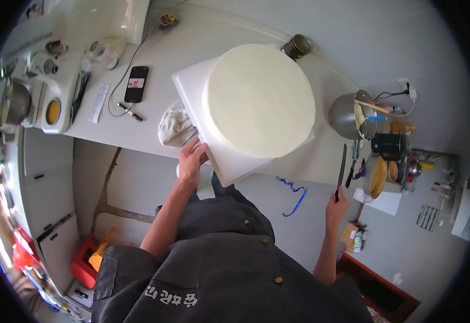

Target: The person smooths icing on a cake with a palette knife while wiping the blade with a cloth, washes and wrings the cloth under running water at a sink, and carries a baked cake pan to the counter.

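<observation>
A large round cake (260,102) with smooth pale cream stands on a white square board (225,161) at the middle of the table. My left hand (192,159) grips the board's near left edge, with some fingertips hidden along it. A crumpled white cloth (175,126) lies just beyond that hand. Out to the right, at the table's front edge, my right hand (337,206) is closed around the black handle of a long, narrow-bladed knife (343,167). The blade points away from me, apart from the cake.
A steel mixing bowl (348,116) with cream and spatulas stands right of the cake, near a whisk (355,151). Behind the cake is a tin can (298,47). A phone (136,84), a pen (130,111) and a stand mixer (57,81) are to the left. Blue ribbon (298,200) lies on the floor.
</observation>
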Demonstrator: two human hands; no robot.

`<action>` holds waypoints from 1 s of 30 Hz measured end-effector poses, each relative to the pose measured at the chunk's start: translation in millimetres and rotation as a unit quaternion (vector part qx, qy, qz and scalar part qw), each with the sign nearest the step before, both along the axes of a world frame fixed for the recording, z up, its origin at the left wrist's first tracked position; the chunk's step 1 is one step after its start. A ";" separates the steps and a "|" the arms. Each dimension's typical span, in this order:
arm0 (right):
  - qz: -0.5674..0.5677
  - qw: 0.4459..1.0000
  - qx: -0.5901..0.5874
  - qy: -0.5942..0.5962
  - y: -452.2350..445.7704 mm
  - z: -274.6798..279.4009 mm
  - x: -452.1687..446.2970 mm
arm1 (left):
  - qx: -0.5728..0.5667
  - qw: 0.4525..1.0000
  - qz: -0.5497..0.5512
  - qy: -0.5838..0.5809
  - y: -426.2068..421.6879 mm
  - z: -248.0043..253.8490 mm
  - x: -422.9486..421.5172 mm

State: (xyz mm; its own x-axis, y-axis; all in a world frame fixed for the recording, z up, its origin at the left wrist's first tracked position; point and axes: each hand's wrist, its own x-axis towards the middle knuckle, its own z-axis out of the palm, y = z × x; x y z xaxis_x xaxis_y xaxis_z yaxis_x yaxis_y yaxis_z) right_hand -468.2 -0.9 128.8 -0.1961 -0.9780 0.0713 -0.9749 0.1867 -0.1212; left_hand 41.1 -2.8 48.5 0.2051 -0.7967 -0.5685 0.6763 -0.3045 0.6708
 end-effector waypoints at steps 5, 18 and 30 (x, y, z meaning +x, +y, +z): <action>-0.004 0.968 -0.090 -0.235 -18.6 89.1 85.8 | -0.068 0.987 0.002 0.146 -6.2 -5.4 2.8; 0.596 0.767 -0.069 0.227 -92.9 261.4 398.4 | -0.096 0.947 0.019 0.306 -6.9 -16.4 2.5; 0.705 0.559 -0.038 0.435 -106.0 207.9 463.7 | -0.099 0.903 -0.013 0.418 -2.6 -23.3 12.5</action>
